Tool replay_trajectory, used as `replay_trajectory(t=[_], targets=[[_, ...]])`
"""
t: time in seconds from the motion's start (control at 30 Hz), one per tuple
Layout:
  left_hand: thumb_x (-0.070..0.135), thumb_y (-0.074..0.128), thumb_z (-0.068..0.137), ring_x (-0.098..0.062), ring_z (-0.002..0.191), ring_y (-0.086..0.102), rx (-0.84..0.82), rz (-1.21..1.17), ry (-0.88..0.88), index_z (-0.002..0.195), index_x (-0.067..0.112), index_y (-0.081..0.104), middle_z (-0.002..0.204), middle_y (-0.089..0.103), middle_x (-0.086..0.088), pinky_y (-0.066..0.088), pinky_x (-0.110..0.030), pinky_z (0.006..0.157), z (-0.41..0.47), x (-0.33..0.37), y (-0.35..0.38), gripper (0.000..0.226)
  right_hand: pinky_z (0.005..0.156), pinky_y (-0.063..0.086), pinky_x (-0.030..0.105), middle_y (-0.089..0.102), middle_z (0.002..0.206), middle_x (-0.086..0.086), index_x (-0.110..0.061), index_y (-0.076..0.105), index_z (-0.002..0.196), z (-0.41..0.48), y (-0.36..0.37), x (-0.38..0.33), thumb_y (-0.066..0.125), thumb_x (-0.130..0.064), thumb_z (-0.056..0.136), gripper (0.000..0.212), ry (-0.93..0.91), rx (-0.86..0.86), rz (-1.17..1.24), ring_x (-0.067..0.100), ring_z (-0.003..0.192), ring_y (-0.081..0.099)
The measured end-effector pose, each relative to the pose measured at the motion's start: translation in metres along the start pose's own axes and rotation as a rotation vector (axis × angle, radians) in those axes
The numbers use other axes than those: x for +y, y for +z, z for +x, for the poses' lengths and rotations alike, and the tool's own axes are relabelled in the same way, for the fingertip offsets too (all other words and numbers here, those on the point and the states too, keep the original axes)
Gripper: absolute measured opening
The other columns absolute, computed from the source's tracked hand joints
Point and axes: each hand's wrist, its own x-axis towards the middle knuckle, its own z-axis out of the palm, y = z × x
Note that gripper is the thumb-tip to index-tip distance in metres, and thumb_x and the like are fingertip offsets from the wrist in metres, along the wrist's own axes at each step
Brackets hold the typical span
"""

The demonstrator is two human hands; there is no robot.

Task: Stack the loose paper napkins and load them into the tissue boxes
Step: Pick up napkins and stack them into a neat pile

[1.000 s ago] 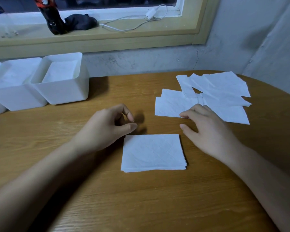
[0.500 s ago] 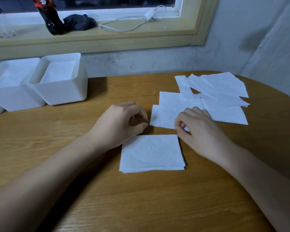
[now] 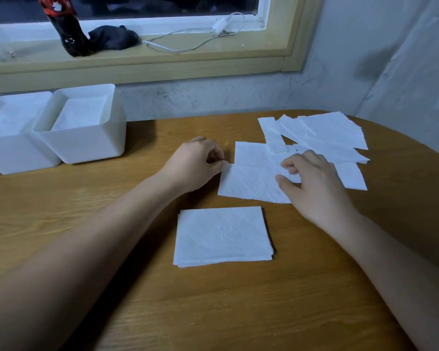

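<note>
Left grip [image 3: 195, 165] is pinching left corner of napkin [image 3: 251, 176]; right grip [image 3: 314, 186] is curling fingers onto its right side, apparently pinching too. Napkin is lying flat on counter [image 3: 112, 249], just beyond stack [image 3: 223, 236]. You are aiming to place it on top: lift low, hold it taut, and square edges before letting go. Dragging is risking creases. Pile [image 3: 325, 138] is waiting behind; boxes [image 3: 86, 138] are sitting far left.

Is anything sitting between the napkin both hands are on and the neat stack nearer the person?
Nothing visible. The napkin, pinched by the left hand and the right hand, lies just beyond the stack. Only a bare strip of table separates them.
</note>
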Motion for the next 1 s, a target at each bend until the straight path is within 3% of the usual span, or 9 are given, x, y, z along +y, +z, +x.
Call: replay_trajectory(t=[0.4, 0.5, 0.63, 0.83, 1.0], targets=[[0.026, 0.077, 0.096, -0.005, 0.09, 0.061, -0.018, -0.018, 0.007, 0.098, 0.027, 0.068, 0.098, 0.064, 0.016, 0.045, -0.015, 0.07, 0.001, 0.01, 0.003, 0.01, 0.102, 0.033, 0.036, 0.056, 0.122, -0.004, -0.027, 0.069, 0.112, 0.008, -0.002, -0.002, 0.071, -0.037, 0.098, 0.017, 0.081, -0.072, -0.014, 0.018, 0.121, 0.049], [0.023, 0.077, 0.096, -0.002, 0.087, 0.064, -0.022, -0.049, 0.012, 0.101, 0.024, 0.068, 0.093, 0.067, 0.016, 0.045, -0.01, 0.068, 0.0, 0.012, 0.003, 0.01, 0.097, 0.03, 0.033, 0.058, 0.11, -0.007, -0.027, 0.066, 0.1, 0.008, -0.003, -0.006, 0.073, -0.028, 0.096, 0.008, 0.033, -0.047, 0.023, 0.018, 0.114, 0.052], [0.026, 0.078, 0.095, 0.0, 0.085, 0.065, -0.027, -0.045, 0.015, 0.104, 0.025, 0.073, 0.092, 0.07, 0.016, 0.043, -0.004, 0.066, -0.001, 0.013, 0.003, 0.011, 0.095, 0.035, 0.036, 0.057, 0.086, -0.017, -0.028, 0.059, 0.094, 0.004, -0.005, -0.013, 0.078, -0.021, 0.092, 0.02, -0.023, -0.004, 0.076, 0.015, 0.094, 0.056], [0.022, 0.078, 0.092, -0.001, 0.086, 0.063, -0.053, -0.046, 0.015, 0.095, 0.026, 0.073, 0.096, 0.068, 0.014, 0.052, -0.017, 0.072, -0.005, 0.015, -0.003, 0.007, 0.099, 0.039, 0.037, 0.06, 0.088, -0.015, -0.028, 0.059, 0.106, 0.004, -0.007, -0.014, 0.079, -0.018, 0.09, 0.027, -0.004, -0.042, 0.169, 0.011, 0.09, 0.056], [0.016, 0.076, 0.087, -0.002, 0.081, 0.065, -0.027, -0.112, 0.01, 0.093, 0.026, 0.068, 0.087, 0.071, 0.012, 0.054, -0.025, 0.07, -0.009, 0.019, -0.006, 0.014, 0.093, 0.035, 0.035, 0.057, 0.086, -0.014, -0.028, 0.066, 0.107, 0.004, -0.006, -0.013, 0.076, -0.019, 0.09, 0.022, -0.009, -0.067, 0.108, 0.014, 0.092, 0.055]])
